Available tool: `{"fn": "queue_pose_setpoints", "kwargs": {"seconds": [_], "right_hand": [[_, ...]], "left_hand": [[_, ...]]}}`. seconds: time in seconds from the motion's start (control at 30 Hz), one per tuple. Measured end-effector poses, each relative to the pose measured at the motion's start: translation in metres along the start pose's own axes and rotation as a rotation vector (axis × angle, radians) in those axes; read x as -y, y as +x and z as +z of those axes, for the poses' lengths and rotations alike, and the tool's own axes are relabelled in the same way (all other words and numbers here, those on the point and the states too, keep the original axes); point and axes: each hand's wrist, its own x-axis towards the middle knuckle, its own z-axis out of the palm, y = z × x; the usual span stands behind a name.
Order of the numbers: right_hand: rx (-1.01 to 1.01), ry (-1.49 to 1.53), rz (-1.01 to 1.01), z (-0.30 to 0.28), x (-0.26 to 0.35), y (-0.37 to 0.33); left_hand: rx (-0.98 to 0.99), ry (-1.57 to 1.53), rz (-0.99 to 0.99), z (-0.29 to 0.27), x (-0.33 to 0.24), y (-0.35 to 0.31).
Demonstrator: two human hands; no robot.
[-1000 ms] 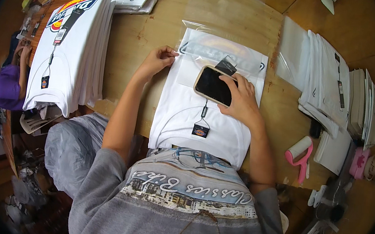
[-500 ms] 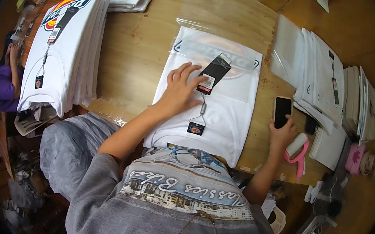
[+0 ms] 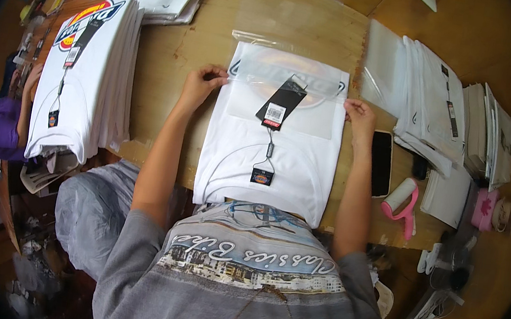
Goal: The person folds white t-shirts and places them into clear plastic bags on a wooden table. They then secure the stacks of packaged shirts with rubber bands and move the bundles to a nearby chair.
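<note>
A folded white T-shirt (image 3: pixel 216 149) lies in front of me, its far end inside a clear plastic bag (image 3: pixel 317 119). The bag stretches on past the shirt over the table. On top rests a black hang tag (image 3: pixel 282 103), its cord running to a small black label (image 3: pixel 261 177) near the collar. At the shirt's left side, my left hand (image 3: pixel 204 85) pinches the bag's edge between thumb and fingers. My right hand (image 3: pixel 361 120) pinches the opposite edge on the right.
A black-screened phone (image 3: pixel 381 167) and a pink-handled lint roller (image 3: pixel 399 201) lie to the right. Farther right are stacked bagged shirts (image 3: pixel 429 97) beside clear bags (image 3: pixel 379 66). A tall pile of white T-shirts (image 3: pixel 80 95) stands left, near a person in a purple cap (image 3: pixel 1 132).
My left hand has moved from the hang tag to the bag's left edge. My right hand has let go of the phone and taken the bag's right edge.
</note>
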Motion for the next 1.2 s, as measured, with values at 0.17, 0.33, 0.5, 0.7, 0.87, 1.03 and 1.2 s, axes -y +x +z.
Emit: {"fn": "queue_pose_setpoints", "kwargs": {"seconds": [0.17,0.33,0.5,0.7,0.87,1.03,1.2], "right_hand": [[0.148,-0.082,0.011,-0.01,0.009,-0.019],[0.409,-0.103,0.117,-0.036,0.0,-0.081],[0.469,-0.122,0.264,-0.053,-0.008,-0.157],[0.643,-0.152,0.406,-0.067,0.002,-0.221],[0.661,-0.221,0.426,-0.063,0.002,-0.215],[0.233,0.43,0.164,-0.014,-0.004,-0.148],[0.347,-0.689,-0.567,-0.002,-0.005,-0.163]], "left_hand": [[0.101,-0.183,-0.043,0.001,-0.012,-0.018],[0.181,-0.426,-0.336,-0.007,-0.014,-0.086],[0.234,-0.558,-0.533,-0.017,-0.017,-0.163],[0.303,-0.453,-0.61,-0.029,-0.032,-0.237],[0.271,-0.334,-0.491,-0.031,-0.033,-0.251],[0.308,-0.117,-0.297,-0.02,-0.082,-0.196],[0.492,0.28,0.25,0.035,-0.096,-0.182]]}}
